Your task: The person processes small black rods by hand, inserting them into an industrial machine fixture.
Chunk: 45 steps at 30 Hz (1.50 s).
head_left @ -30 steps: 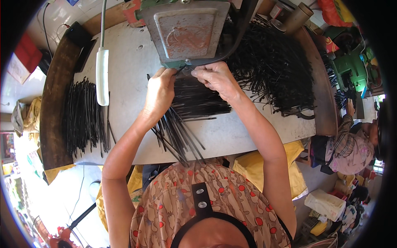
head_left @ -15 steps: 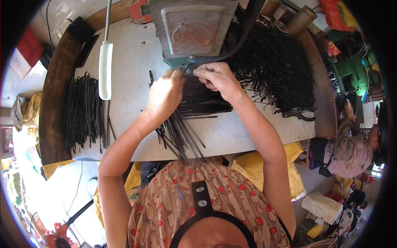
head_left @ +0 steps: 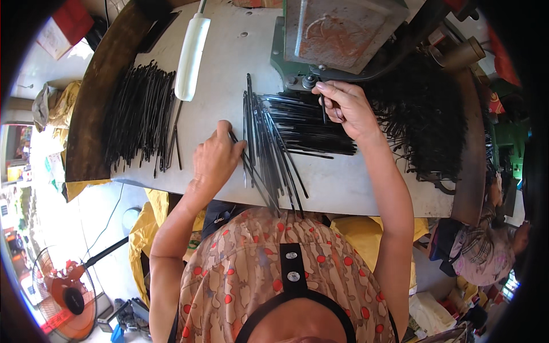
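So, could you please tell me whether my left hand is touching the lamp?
Apart: the head view shows bare tabletop between the left hand and the lamp.

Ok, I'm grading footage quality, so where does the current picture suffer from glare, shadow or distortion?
Head view: glare washes out the floor at left; head view: the right-hand strip pile sinks into dark, single strips hard to tell apart; head view: the table's near edge looks bowed, corners black.
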Available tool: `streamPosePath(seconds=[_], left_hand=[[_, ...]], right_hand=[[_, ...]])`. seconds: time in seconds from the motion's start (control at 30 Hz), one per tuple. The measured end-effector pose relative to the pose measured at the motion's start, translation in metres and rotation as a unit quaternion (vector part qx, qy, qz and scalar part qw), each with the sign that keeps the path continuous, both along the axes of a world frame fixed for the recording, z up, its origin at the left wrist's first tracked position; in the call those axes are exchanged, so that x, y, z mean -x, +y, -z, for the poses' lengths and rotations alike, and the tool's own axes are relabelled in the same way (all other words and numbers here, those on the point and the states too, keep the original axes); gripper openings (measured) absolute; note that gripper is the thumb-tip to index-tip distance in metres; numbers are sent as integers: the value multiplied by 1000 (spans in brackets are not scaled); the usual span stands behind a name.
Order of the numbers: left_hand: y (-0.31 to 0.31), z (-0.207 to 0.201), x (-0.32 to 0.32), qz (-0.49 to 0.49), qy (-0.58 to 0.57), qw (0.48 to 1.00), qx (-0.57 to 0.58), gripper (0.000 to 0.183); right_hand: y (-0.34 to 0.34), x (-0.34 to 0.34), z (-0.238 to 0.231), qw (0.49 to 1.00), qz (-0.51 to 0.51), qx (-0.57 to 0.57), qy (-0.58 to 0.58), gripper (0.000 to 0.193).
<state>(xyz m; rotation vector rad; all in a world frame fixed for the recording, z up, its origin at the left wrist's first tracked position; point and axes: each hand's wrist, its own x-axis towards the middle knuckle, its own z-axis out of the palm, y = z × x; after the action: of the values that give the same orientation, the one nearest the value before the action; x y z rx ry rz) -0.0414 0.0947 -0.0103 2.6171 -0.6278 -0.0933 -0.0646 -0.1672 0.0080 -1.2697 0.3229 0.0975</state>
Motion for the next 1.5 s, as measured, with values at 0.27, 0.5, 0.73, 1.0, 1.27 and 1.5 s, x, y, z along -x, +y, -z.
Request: streamPosePath(seconds=[0.27, 0.5, 0.73, 1.0, 1.27, 1.5], left_hand=[[-7, 5, -3, -52, 55, 981, 180, 43], [-48, -28, -21, 11, 252, 893, 373, 19], [-83, -33, -43, 51, 263, 926, 267, 15], [-97, -38, -45, 28, 332, 885, 326, 18], [-98, -19, -49, 102, -17, 979, 176, 23], [-102, -20, -47, 95, -1, 979, 179, 27]], right_hand=[[-8, 15, 3, 999, 35, 11, 19, 18], [-11, 16, 7, 989, 135, -38, -49, 15], [-1, 11, 10, 961, 210, -146, -103, 13], [8, 6, 10, 949, 230, -193, -94, 13], [11, 1, 12, 948, 246, -177, -99, 14], [13, 0, 9, 947, 250, -167, -114, 14]])
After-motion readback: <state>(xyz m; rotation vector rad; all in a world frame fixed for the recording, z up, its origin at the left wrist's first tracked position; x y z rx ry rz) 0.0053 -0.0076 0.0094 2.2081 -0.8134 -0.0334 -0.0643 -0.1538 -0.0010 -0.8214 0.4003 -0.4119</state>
